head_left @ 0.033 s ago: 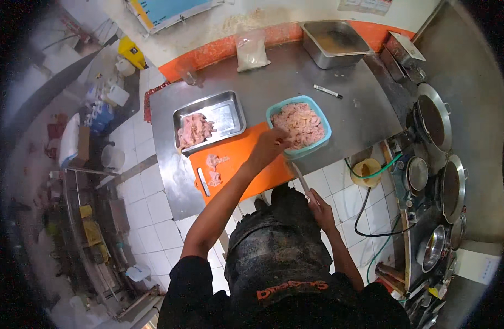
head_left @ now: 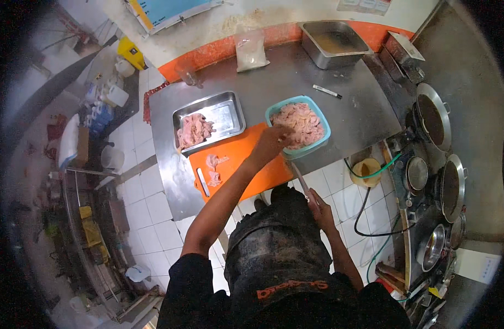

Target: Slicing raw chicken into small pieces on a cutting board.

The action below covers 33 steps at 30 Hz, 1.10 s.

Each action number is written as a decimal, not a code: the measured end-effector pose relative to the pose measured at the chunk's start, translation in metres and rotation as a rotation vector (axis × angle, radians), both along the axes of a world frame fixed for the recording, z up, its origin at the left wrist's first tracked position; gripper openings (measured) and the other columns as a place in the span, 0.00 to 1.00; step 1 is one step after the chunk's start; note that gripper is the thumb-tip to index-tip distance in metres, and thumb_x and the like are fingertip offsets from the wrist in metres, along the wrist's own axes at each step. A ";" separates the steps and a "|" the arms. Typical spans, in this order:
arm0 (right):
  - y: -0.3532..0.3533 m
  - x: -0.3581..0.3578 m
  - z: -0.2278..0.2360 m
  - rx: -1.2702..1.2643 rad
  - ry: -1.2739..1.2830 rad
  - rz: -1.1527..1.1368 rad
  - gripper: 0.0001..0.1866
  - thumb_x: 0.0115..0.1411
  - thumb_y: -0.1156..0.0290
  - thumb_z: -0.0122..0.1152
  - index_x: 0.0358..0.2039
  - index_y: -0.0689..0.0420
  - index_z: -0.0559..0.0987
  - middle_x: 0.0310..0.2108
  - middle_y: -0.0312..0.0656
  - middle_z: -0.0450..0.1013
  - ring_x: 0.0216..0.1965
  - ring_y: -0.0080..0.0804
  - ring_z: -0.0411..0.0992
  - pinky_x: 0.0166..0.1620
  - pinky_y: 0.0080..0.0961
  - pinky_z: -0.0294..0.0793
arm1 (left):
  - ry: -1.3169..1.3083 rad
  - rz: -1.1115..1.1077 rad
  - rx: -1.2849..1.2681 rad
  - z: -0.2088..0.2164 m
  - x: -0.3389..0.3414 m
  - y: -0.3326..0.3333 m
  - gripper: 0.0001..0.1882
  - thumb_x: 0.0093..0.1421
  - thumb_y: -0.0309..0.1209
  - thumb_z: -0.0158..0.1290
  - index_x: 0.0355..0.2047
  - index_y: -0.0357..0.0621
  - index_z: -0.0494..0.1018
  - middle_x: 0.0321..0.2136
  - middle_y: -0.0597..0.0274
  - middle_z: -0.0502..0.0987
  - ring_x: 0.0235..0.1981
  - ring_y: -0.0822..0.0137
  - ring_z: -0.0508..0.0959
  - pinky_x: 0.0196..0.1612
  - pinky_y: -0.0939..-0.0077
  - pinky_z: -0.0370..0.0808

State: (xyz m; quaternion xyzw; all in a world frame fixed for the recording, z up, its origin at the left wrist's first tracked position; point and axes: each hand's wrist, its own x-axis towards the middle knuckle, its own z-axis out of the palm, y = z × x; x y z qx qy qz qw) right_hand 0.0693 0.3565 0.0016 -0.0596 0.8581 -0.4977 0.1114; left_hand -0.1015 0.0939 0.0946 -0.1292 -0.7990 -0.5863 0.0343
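My left hand point(head_left: 274, 142) reaches across the orange cutting board point(head_left: 244, 174) to the near left rim of a light blue plastic tub point(head_left: 326, 125). Its fingers are bent and close together over the meat; whatever is between them cannot be made out. Small pale pink raw meat pieces point(head_left: 300, 122) fill the tub. Low on the right, beside the apron, my right hand point(head_left: 320, 210) is closed round a knife point(head_left: 301, 178), its blade pointing up toward the board's edge. A few meat scraps point(head_left: 213, 169) lie on the board's left part. Larger raw meat pieces point(head_left: 195, 130) sit in a steel tray point(head_left: 230, 112).
On the steel table stand a clear bag of white contents point(head_left: 251, 52), a deep steel pan point(head_left: 334, 49) and a marker point(head_left: 327, 91). Several woks point(head_left: 434, 118) line the right side. A yellowish bucket point(head_left: 367, 171) with a green hose is below the table's right edge.
My left hand's fingers shift slightly at the tub's rim. The right hand and knife stay in nearly the same place.
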 end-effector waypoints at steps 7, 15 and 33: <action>-0.005 -0.006 0.005 0.031 -0.018 0.006 0.28 0.65 0.54 0.51 0.63 0.51 0.64 0.41 0.43 0.75 0.35 0.23 0.69 0.41 0.23 0.70 | -0.065 0.119 -0.218 -0.041 0.020 -0.055 0.13 0.54 0.26 0.57 0.41 0.36 0.77 0.36 0.50 0.80 0.33 0.58 0.80 0.35 0.70 0.76; -0.017 -0.029 -0.008 -0.062 0.134 0.080 0.25 0.66 0.64 0.52 0.62 0.56 0.64 0.38 0.35 0.74 0.26 0.16 0.61 0.29 0.15 0.65 | -0.097 0.868 -0.952 -0.089 0.168 -0.137 0.08 0.55 0.32 0.56 0.29 0.40 0.76 0.31 0.56 0.75 0.30 0.53 0.76 0.33 0.62 0.75; -0.076 -0.043 0.028 0.031 -0.071 0.167 0.25 0.65 0.60 0.52 0.62 0.49 0.65 0.46 0.56 0.74 0.44 0.41 0.76 0.45 0.31 0.73 | -0.217 0.372 -0.452 -0.093 0.126 -0.082 0.13 0.55 0.37 0.57 0.27 0.37 0.78 0.26 0.51 0.76 0.29 0.54 0.78 0.32 0.62 0.72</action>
